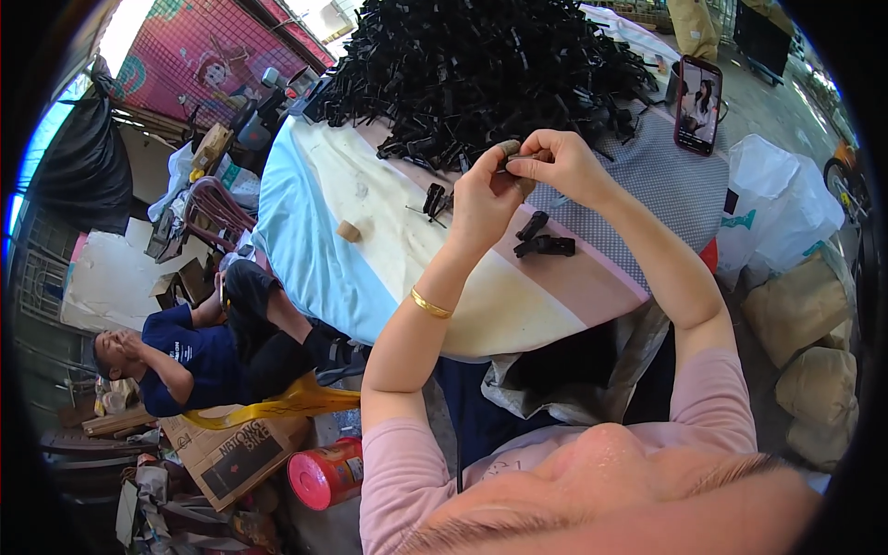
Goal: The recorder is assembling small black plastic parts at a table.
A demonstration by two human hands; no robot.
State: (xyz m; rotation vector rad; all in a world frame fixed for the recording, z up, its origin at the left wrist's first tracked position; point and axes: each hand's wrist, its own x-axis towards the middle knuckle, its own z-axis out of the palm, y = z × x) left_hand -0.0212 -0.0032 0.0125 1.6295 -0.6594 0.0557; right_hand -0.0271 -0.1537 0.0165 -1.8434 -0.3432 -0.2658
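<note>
My left hand (487, 202), with a gold bangle at the wrist, meets my right hand (564, 166) just in front of a big heap of small black plastic parts (481, 74). Both hands are closed in a pinch around something small that the fingers hide. Brownish wraps seem to cover some left fingertips. Several loose black parts lie near: a pair of black pieces (546, 244) below my right hand, and another black piece (433, 198) with thin prongs left of my left hand. A small tan block (349, 231) sits farther left on the cloth.
A striped cloth (398, 296) covers the round table. A phone (698, 104) playing a video stands at its right edge. White plastic bags (777, 203) and brown sacks (795, 305) are at the right. Left, a person (203, 342) reclines beside a red bucket (326, 474).
</note>
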